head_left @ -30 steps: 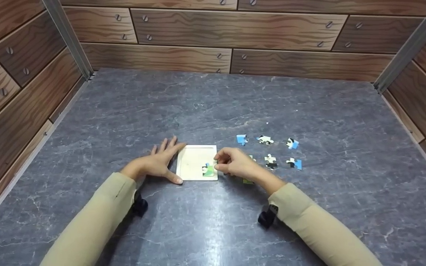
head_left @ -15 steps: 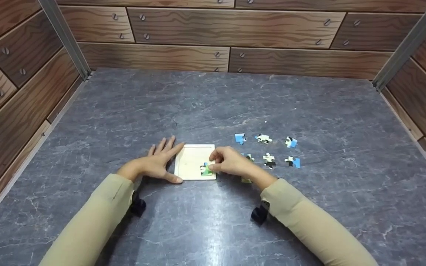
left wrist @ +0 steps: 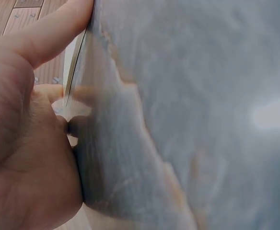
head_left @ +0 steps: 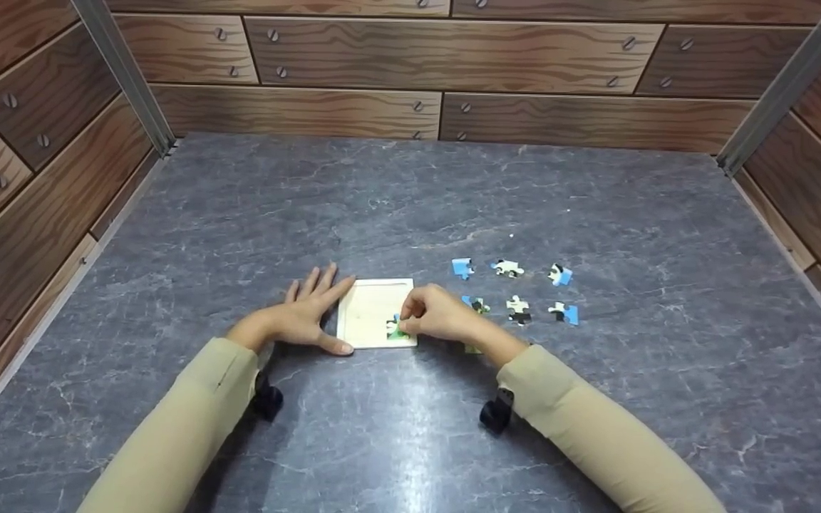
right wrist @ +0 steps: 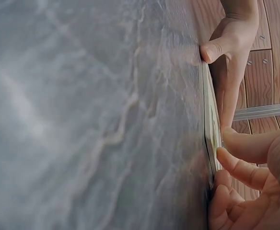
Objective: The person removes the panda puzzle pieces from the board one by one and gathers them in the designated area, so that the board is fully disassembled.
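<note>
A square light-wood puzzle tray lies flat on the table. My left hand rests along its left side, fingers spread, with the thumb at the near corner and the index finger at the far one. In the tray's near right corner sits a green, white and black jigsaw piece, partly covered by my right hand. My right thumb and index finger are bent onto this piece, pinching at its right part. In the right wrist view, the thumb and index finger come together over the tray's edge.
Right of the tray, loose jigsaw pieces lie in rows: a blue one, a white one, a blue-and-white one and several more. One is half hidden under the right wrist. Wood-patterned walls enclose the grey marbled table.
My right hand has moved slightly left, from the tray's right edge onto the jigsaw piece in the corner. The left hand keeps its place at the tray.
</note>
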Tool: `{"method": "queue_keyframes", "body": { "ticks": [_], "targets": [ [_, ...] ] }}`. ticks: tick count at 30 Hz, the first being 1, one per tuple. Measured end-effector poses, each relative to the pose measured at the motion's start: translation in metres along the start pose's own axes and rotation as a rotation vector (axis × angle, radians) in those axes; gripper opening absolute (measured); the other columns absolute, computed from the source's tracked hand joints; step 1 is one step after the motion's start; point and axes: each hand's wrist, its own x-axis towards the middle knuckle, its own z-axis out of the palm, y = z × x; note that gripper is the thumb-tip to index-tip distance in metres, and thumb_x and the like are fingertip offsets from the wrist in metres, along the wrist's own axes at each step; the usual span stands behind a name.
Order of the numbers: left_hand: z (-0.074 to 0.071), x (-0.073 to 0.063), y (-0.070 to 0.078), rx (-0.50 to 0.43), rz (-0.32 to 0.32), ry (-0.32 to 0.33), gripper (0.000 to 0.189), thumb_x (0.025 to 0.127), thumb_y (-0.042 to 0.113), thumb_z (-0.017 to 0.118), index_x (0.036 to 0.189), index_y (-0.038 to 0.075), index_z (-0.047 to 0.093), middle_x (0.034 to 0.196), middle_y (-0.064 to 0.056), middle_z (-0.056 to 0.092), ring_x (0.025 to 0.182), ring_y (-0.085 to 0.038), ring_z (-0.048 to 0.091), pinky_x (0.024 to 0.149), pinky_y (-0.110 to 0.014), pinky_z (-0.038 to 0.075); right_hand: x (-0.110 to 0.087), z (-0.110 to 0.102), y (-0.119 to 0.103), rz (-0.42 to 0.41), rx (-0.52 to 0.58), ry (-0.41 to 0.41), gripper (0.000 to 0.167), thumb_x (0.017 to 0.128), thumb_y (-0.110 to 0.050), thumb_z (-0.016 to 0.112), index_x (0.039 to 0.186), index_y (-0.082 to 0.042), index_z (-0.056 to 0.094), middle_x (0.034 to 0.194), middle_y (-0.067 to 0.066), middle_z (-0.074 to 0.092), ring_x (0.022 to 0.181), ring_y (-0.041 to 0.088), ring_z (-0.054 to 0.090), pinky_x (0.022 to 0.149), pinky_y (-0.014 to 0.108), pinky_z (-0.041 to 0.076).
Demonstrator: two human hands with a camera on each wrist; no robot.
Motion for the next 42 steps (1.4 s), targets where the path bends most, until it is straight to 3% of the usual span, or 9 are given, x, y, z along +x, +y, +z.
{"method": "queue_keyframes", "body": {
  "ticks": [16, 29, 42],
  "targets": [
    [0.000, 0.001, 0.002, -0.027, -0.026, -0.009, 0.113, 0.069, 0.061, 0.070, 0.151, 0.025, 0.000, 0.152, -0.009, -0.023, 0.135, -0.031, -0.025, 0.104, -0.056, -0.015, -0.003, 0.001, -0.001, -0.051, 0.058, 0.014, 0.011, 0.080, -0.004, 0.068, 0.084, 0.002, 0.060, 0.073, 0.001, 0.059, 0.062, 0.008, 0.050, 0.057, 0.021, 0.043],
    [0.000, 0.001, 0.001, -0.016, -0.017, 0.005, 0.112, 0.070, 0.060, 0.070, 0.151, 0.025, 0.002, 0.152, -0.009, -0.022, 0.135, -0.032, -0.024, 0.105, -0.056, -0.014, 0.000, 0.007, -0.004, 0.017, 0.066, 0.063, 0.008, 0.079, -0.002, 0.069, 0.081, -0.001, 0.061, 0.070, 0.000, 0.057, 0.060, 0.009, 0.050, 0.053, 0.020, 0.043],
    [0.001, 0.000, 0.002, -0.004, -0.025, 0.002, 0.112, 0.070, 0.062, 0.069, 0.151, 0.026, 0.001, 0.152, -0.009, -0.022, 0.135, -0.032, -0.024, 0.105, -0.056, -0.014, 0.000, 0.010, -0.004, -0.049, 0.108, 0.088, 0.010, 0.076, 0.004, 0.067, 0.081, 0.001, 0.059, 0.068, 0.001, 0.057, 0.058, 0.009, 0.050, 0.052, 0.021, 0.042]
  ]
}}
